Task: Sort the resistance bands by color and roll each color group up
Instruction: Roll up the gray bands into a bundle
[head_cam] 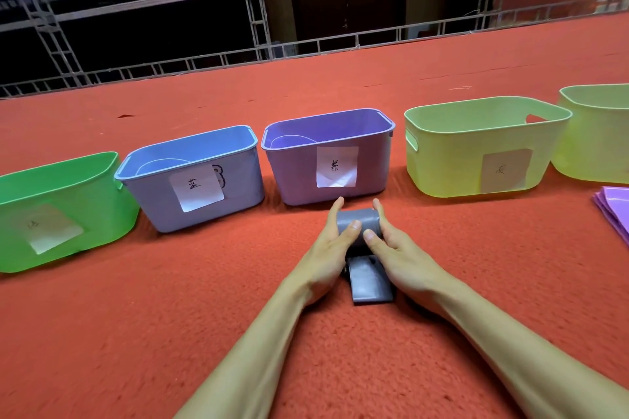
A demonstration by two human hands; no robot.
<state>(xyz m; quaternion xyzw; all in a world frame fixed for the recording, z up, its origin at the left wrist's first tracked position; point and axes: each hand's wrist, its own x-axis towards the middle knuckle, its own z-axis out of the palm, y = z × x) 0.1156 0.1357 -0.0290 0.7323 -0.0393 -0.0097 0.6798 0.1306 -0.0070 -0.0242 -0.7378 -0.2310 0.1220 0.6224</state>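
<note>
Red carpet floor [340, 85]: left hand [332, 243] and right hand [391, 247] grip the grey band roll [357, 219], fingers [337, 207] curled round its ends, just before the purple bin [326, 167]; tail [369, 282] not yet rolled. At right, purple bands [616, 209] lie flat, unrolled.

1. Five bins stand in a row across the carpet [170, 299]: far-left bin [102, 214], second bin [153, 207], middle bin [296, 177], fourth bin [449, 167], far-right bin [595, 146].
2. Just before the middle bin lies a band roll [357, 219], held between the left hand [332, 248] and the right hand [394, 248]; its flat tail [369, 282] runs back toward the person.
3. A stack of flat bands [616, 207] lies at the right edge, before the far-right bin.
4. A railing [306, 44] runs behind the carpet.
</note>
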